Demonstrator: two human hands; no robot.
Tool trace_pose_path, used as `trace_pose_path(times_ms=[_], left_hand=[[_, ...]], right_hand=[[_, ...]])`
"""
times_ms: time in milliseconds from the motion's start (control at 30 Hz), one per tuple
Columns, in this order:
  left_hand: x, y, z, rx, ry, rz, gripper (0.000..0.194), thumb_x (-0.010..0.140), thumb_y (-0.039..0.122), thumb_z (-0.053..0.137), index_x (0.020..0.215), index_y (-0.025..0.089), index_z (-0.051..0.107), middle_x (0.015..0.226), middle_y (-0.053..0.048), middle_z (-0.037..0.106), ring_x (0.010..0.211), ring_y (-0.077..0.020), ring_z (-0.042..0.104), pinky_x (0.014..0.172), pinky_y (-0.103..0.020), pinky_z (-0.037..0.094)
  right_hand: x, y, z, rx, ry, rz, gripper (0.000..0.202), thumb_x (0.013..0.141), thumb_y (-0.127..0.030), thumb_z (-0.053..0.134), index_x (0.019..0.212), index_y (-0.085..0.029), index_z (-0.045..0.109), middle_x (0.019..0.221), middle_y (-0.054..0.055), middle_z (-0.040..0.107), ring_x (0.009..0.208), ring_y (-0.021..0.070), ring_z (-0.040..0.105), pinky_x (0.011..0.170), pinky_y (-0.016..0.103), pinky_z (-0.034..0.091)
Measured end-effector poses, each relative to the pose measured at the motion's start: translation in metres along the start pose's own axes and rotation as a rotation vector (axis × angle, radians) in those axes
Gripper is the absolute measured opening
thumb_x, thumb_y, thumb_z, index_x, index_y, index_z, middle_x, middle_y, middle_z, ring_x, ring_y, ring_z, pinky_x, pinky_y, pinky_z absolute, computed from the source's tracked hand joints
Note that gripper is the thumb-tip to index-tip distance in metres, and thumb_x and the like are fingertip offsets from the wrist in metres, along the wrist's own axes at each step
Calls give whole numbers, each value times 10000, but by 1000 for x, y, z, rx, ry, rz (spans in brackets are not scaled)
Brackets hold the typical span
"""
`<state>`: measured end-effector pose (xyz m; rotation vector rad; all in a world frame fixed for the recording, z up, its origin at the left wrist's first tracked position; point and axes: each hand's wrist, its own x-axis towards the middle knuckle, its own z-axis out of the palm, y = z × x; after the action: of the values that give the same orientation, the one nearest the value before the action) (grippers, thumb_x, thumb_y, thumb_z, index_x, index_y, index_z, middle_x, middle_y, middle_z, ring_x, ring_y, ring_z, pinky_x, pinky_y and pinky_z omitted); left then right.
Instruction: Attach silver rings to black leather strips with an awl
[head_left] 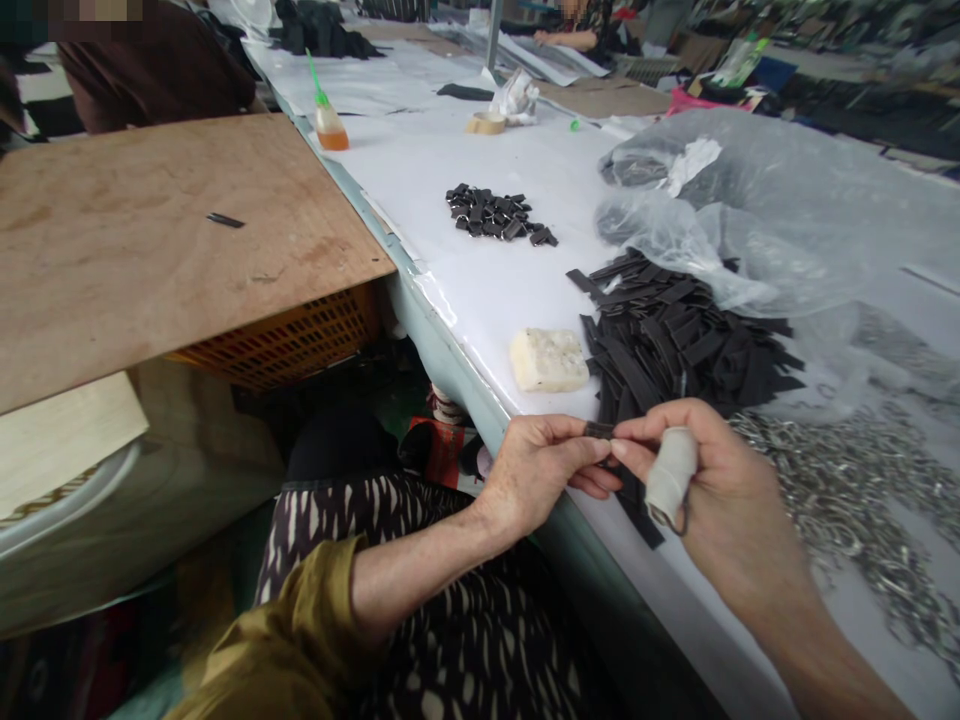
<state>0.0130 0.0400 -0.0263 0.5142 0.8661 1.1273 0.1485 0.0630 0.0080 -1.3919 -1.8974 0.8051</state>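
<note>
At the table's near edge, my left hand [536, 465] and my right hand [712, 480] meet, fingertips pinched on a short black fabric strip [598, 430]. A white wrap [672, 470] covers one finger of my right hand. Whether a metal ring is in the strip is hidden by my fingers. Under my hands another black strip [646, 522] lies on the table. Just beyond them spreads a heap of black strips [682, 340], with a pale yellowish block [549, 360] to its left. Loose metal rings [847, 490] lie beside my right hand.
Farther back sits a small pile of black tabs with metal rings [491, 213]. A clear plastic bag [787, 200] lies on the right. A bottle with orange liquid [331, 128] and a tape roll [487, 123] stand beyond. Left is a wooden board [165, 260] above an orange crate [285, 340].
</note>
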Motion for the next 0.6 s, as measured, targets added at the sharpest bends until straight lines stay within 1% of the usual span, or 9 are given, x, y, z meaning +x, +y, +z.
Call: trace_pose_path(times_ms=[400,600], left_hand=[[1,-2,1,-20,6,3,184,682,284,652,675,101,632,559,-25,610,539,-127,613,593,-240,508],[2,-2,-3,-19,-13,3,205,669,303,670,644,103,632,549,-39,635,526,-129,617,581,-233,509]], right_hand=[[-2,4,1,-30,-4,17,167,767,-342,631,801,-218,525,804,11,639,626,120,579,506,204,475],[0,3,0,-72,-12,28,187,768,-372,623,805,-224,516,817,10,645,660,137,591,539,228,472]])
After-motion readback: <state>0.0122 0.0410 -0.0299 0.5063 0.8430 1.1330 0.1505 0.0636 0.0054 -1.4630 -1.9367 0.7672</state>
